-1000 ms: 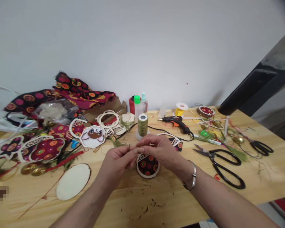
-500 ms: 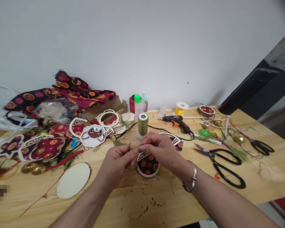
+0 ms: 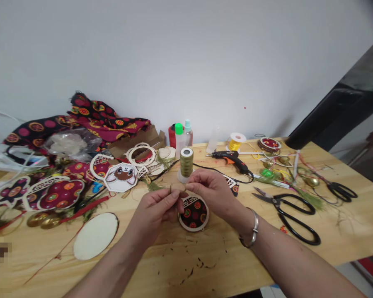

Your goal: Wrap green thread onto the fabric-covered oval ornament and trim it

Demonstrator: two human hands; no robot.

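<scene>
1. The left hand (image 3: 160,209) has its thumb and index finger pressed together, pinching what seems to be a thin olive-green fibre strand (image 3: 183,191). The right hand (image 3: 216,194) pinches also, apparently on the same strand, but it is too fine to be certain.
2. Below the fingertips, the round dark fabric ornament with a pale, wood-like rim (image 3: 193,215) lies flat on the light wooden desk (image 3: 236,269), partly covered by the left fingers.
3. I judge that the strand could slip or break if the pinch is too loose or the pull too strong.
4. The tall olive-green thread cone (image 3: 187,163) stands just beyond the right hand; a careless knuckle could tip it.
5. The small dark scraps (image 3: 200,262) might cling to the fibres if these touch the desk.
6. About materials: the cone's thread looks tightly wound; the fabric carries red and green round motifs; the rim has an angular cut-out lattice.
</scene>
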